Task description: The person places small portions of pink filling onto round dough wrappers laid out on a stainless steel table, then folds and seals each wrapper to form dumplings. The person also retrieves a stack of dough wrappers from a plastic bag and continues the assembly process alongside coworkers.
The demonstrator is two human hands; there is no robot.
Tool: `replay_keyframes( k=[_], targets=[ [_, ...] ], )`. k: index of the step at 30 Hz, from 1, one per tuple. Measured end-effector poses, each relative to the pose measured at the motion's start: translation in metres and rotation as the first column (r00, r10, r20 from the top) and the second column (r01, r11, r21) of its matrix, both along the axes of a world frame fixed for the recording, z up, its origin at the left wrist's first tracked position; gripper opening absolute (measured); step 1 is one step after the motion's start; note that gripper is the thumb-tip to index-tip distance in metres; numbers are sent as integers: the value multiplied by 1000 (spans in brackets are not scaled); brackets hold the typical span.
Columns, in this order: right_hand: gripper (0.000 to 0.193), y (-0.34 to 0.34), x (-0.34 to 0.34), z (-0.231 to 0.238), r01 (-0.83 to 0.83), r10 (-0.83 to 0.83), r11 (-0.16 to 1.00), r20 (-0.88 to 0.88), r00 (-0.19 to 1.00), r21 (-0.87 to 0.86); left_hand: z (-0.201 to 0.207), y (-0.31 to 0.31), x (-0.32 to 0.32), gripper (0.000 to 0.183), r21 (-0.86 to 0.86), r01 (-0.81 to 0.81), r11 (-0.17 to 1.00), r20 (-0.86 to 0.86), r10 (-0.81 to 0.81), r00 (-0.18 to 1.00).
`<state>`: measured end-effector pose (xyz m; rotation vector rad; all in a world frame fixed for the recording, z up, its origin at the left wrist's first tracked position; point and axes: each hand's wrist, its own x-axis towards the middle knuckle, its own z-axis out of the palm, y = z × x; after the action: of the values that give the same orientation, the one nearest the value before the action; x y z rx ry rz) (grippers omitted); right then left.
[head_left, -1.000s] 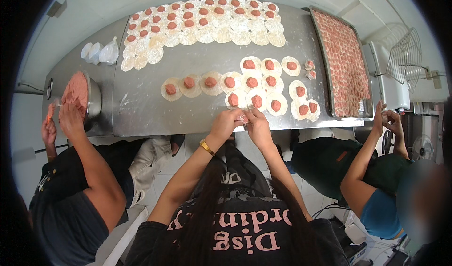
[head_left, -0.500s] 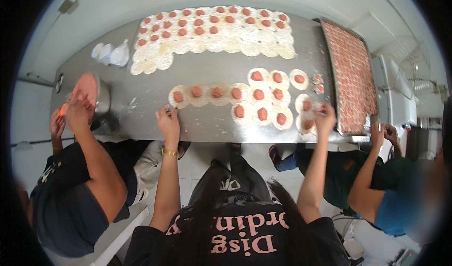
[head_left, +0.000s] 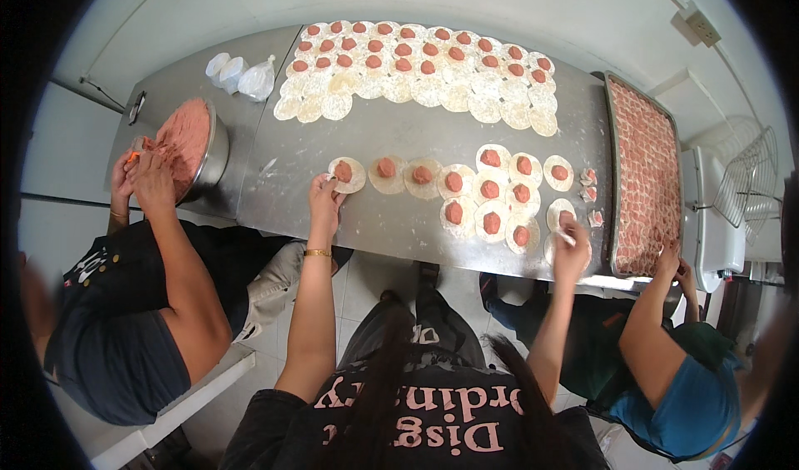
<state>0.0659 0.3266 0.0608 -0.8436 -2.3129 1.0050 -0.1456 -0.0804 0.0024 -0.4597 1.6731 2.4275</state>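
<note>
My left hand (head_left: 325, 201) pinches the near left edge of a round dough wrapper (head_left: 358, 180) topped with a lump of pink minced filling. That wrapper lies at the left end of a row of similar topped wrappers (head_left: 421, 179). At the right, my right hand (head_left: 573, 258), slightly blurred, has its fingers closed on the raised pale edge of another filled wrapper (head_left: 558, 212), partly hiding it. Just beyond that hand stand three small folded dumplings (head_left: 588, 193).
Rows of wrappers (head_left: 424, 91), many topped with filling, cover the steel table's (head_left: 283, 195) far side. At left, a co-worker's hands (head_left: 150, 179) work at a metal bowl (head_left: 218, 149) of filling. At right, another's hands (head_left: 670, 266) touch a dumpling-filled tray (head_left: 614, 179). White bags (head_left: 256, 79) stand far left.
The view has shifted. My left hand has taken the end wrapper's edge, and a gap parts it from its neighbour. A third folded dumpling stands free; my right hand has come nearer, onto a filled wrapper.
</note>
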Motion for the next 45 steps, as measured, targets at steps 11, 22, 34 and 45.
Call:
replay_keyframes(
  k=[11, 22, 34, 45],
  targets=[
    [17, -165, -34, -19, -207, 104, 154, -192, 976, -966, 35, 76, 115, 37, 424, 451, 786, 38, -513, 858],
    [20, -160, -2, -49, -113, -3, 433, -126, 992, -894, 0, 103, 134, 35, -299, 626, 720, -31, -663, 748],
    [29, -164, 2, -59, -262, 62, 428, -261, 963, -865, 6, 105, 138, 15, -60, 592, 804, 54, -589, 806],
    [17, -162, -7, -59, -223, 154, 629, -162, 975, -745, 4, 103, 138, 14, -321, 563, 761, -21, -600, 799]
  ],
)
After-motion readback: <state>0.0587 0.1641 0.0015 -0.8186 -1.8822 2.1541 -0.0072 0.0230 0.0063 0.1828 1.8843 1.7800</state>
